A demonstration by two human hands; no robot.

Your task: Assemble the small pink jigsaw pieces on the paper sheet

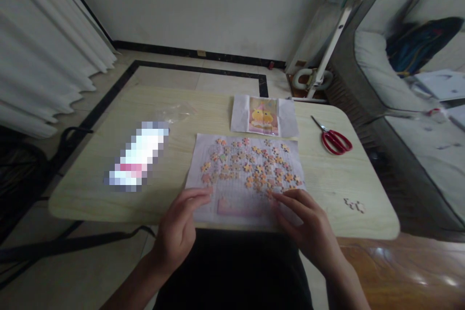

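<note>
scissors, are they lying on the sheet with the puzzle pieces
No, the red scissors lie on the bare table, apart from the sheet, off its right side.

On the pale wooden counter [90, 189] a white gridded paper sheet [244, 180] lies at the near edge, in the middle. Small orange jigsaw pieces [254, 164] are spread on its far half. The left hand [179, 230] rests at the sheet's near left corner, the right hand [307, 225] at its near right corner. Behind the sheet lies a printed picture card in a clear bag [264, 116]. To the right of the card lie red-handled scissors [333, 138].
</note>
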